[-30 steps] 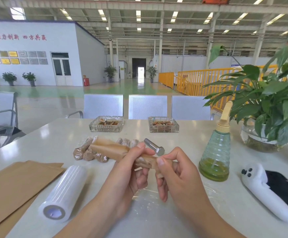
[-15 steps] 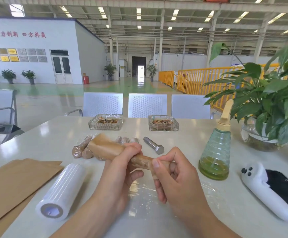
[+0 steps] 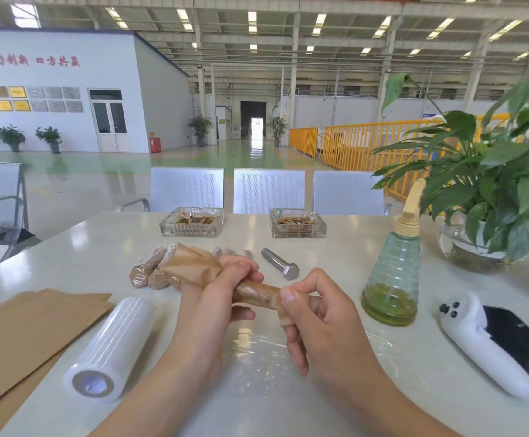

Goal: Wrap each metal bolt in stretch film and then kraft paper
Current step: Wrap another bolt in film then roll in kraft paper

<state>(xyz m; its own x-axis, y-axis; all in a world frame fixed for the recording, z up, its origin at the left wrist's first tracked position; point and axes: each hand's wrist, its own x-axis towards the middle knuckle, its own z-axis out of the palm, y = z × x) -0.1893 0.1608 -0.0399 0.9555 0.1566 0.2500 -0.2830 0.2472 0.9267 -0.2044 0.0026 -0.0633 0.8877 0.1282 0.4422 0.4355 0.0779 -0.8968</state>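
We see the left hand (image 3: 222,298) grip clenched on the kraft-wrapped bolt (image 3: 258,293); the right hand (image 3: 316,323) pinches its end. Long axis runs 10 to 4 o'clock, above the counter (image 3: 99,263). Bare bolt (image 3: 280,268) lies at 12, head toward us.

Kraft paper (image 3: 193,266) round the held bolt: tan-brown, glossy w/ film. Wrapped bolts (image 3: 149,271) behind: same brown. Bare bolt (image 3: 280,264): dull silver-grey. Film roll (image 3: 111,345): milky white, faint ribbing, grey core. Paper sheets (image 3: 26,335): flat kraft brown. Table (image 3: 92,257): pale cream, shiny. Spray bottle (image 3: 392,279): clear green, ribbed, beige top, yellow-green liquid. Ashtrays (image 3: 192,222): clear glass. Plant (image 3: 493,171): deep green. Railings (image 3: 351,146): yellow.
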